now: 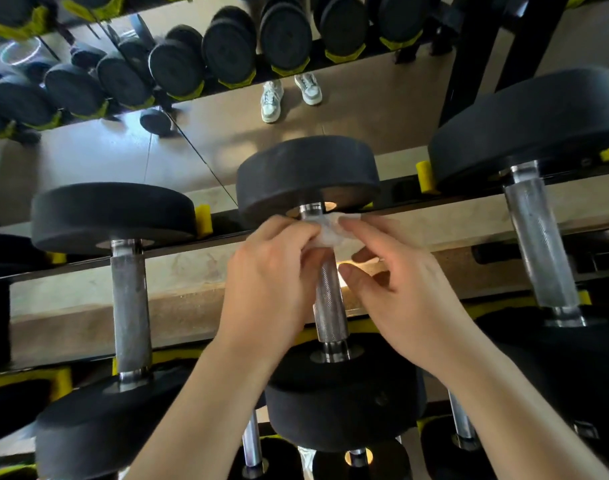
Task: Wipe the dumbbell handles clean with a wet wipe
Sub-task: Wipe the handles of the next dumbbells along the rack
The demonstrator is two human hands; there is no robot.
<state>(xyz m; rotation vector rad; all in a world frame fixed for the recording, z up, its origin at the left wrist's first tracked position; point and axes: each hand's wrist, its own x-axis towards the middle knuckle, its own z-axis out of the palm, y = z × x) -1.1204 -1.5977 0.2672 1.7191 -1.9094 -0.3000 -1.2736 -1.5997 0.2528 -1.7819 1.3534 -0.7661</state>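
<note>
Head view: wet wipe [325,235] is bunched round the top of the middle dumbbell handle [330,303], just under the upper weight head [306,171]. The dumbbell lies on the rack [192,271] w/ others either side. Left hand [271,275] has its fingers [296,237] curled, pinching the wipe's left side. Right hand [403,285] pinches the right edge, thumb off the bar. Wipe looks thin, soft, limp & prob. snags on the knurling, so keep it wrapped flat. Dumbbell is heavy & stiff, shouldn't shift; grip the bar, no lifting.

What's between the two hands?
In the head view, a wet wipe sits between the left hand and right hand, pinched by both against the far end of the middle dumbbell's handle.
</note>
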